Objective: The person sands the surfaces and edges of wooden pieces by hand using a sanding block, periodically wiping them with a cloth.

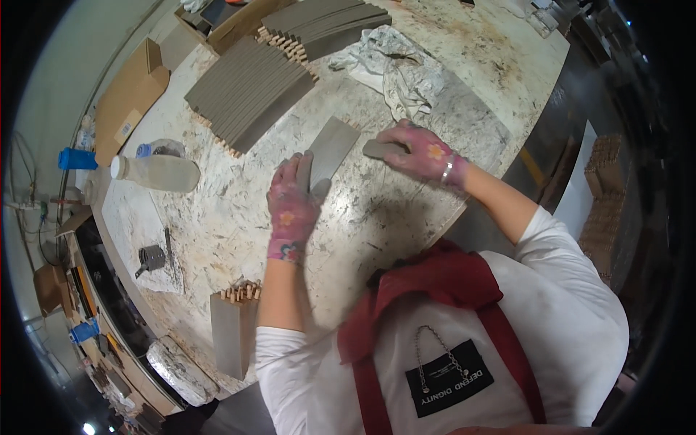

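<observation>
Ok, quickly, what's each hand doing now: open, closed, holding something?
Left hand: at the grey board; whether it's gripping can't be told.
Right hand: closed, holding a small grey block.

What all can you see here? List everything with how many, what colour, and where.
Loose board: one, grey, mid-table
Flat pad: one, grey, in the right hand
Board stacks: two, grey-brown, back of table
Upright boards: one bundle, grey, near left
Pegs: many, tan, at board ends
Crumpled cloth or plastic: one, whitish, back of table
Capped bottle: one, translucent, left
Cardboard box: one, brown, back
Cardboard piece: one, brown, left
Table: one, stained whitish, beneath
Left-edge clutter: uncounted, mixed, partly blurred
Left hand: one, pink glove, on the loose board
Right hand: one, pink glove, right of the board
Sleeves: two, white, lower edge
</observation>
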Action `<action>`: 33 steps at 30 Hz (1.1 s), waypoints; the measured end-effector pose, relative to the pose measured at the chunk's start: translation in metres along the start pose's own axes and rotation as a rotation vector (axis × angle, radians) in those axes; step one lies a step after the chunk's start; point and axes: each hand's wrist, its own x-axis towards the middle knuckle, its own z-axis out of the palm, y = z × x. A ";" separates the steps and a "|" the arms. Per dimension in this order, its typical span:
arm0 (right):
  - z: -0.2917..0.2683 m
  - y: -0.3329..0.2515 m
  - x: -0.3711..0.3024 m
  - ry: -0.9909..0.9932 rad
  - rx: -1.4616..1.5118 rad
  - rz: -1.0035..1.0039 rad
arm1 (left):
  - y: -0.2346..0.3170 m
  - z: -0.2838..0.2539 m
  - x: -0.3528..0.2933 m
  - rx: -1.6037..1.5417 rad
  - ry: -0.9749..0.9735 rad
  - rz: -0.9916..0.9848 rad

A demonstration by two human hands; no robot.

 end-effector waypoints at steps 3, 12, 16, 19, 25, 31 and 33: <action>0.020 -0.006 -0.013 0.169 0.021 -0.289 | -0.025 -0.002 0.005 -0.017 0.054 0.026; 0.119 -0.053 0.024 -0.161 -0.292 -0.716 | -0.046 0.012 0.011 0.088 -0.036 0.010; 0.083 -0.018 0.032 -0.217 -0.311 -0.524 | -0.043 0.009 0.010 0.090 -0.023 0.033; 0.029 0.020 0.032 0.120 -0.332 -0.397 | -0.040 0.005 0.013 0.121 -0.007 0.057; -0.024 0.039 0.019 0.249 -0.114 -0.200 | -0.006 0.001 0.019 0.133 0.041 0.110; 0.008 -0.017 0.037 0.065 0.116 -0.337 | 0.052 0.042 -0.002 0.264 0.032 0.155; 0.022 -0.040 0.041 -0.089 0.167 -0.362 | 0.063 0.054 -0.015 0.035 0.103 0.117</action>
